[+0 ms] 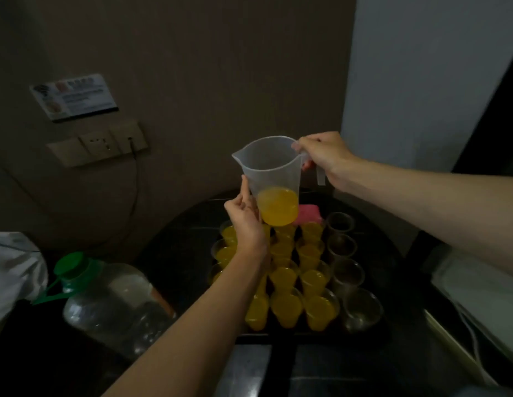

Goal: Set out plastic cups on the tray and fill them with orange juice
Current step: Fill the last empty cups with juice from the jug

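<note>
A clear plastic jug [271, 164] with a little orange juice at its bottom hangs upright above the far end of the tray. My right hand [325, 159] grips its handle. My left hand [245, 217] rests against the jug's lower left side. Below, a dark tray [312, 336] carries rows of plastic cups. Several cups [286, 309] in the left and middle rows hold orange juice. The right row of cups [348, 272] is clear and without juice. My left forearm hides part of the left cups.
A large clear bottle with a green cap [106, 299] stands left of the tray. A pink object [308, 214] lies behind the cups. A wall socket with a plugged cable [106, 144] is on the wall. White things sit at the right edge [478, 285].
</note>
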`<action>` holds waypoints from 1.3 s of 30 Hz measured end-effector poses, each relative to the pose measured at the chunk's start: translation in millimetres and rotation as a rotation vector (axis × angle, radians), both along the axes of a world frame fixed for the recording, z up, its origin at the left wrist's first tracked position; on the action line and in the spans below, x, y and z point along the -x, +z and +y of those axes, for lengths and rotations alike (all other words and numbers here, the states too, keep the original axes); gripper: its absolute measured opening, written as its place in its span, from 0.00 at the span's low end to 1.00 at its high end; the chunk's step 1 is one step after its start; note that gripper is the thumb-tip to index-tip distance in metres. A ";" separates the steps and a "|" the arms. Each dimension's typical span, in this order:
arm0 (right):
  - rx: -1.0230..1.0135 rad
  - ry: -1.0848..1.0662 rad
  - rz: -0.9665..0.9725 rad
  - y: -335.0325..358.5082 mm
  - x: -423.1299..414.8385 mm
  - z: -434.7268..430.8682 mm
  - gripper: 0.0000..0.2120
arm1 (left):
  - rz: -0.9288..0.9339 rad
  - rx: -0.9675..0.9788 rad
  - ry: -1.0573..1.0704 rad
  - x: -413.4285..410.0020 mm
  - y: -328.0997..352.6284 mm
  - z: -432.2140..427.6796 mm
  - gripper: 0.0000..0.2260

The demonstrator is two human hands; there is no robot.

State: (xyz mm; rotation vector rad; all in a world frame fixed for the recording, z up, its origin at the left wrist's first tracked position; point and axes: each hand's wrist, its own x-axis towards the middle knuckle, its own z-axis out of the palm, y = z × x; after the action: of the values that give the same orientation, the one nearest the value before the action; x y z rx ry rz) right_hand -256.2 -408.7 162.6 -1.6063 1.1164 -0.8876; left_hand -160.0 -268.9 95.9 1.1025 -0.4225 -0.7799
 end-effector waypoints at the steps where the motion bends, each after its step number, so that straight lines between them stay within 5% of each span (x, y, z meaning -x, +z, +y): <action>1: 0.000 -0.032 0.005 -0.8 17.2 -4.7 0.11 | 0.004 0.005 -0.044 11.7 -2.6 -7.2 0.13; 3: 0.009 -0.118 0.017 -2.9 50.4 -14.2 0.11 | 0.044 0.003 -0.141 35.8 -4.2 -18.5 0.30; 6: 0.039 -0.226 0.072 -3.4 95.8 -29.3 0.08 | 0.058 -0.013 -0.247 73.8 -9.1 -33.0 0.41; 10: 0.087 -0.276 0.183 -6.4 145.0 -43.1 0.06 | 0.148 -0.020 -0.331 123.2 -26.2 -53.9 0.26; 20: 0.133 -0.351 0.344 -40.6 198.3 -65.4 0.11 | 0.295 -0.079 -0.421 180.8 -69.2 -86.2 0.26; 39: 0.200 -0.219 0.610 -70.7 164.2 -91.0 0.08 | 0.506 -0.165 -0.360 188.1 -99.2 -97.7 0.23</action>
State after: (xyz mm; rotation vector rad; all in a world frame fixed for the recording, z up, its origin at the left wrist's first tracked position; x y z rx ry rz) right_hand -420.4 -499.7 91.9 -2.0200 1.6922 -0.6730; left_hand -348.1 -366.6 -3.2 0.9457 -0.1258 -1.3910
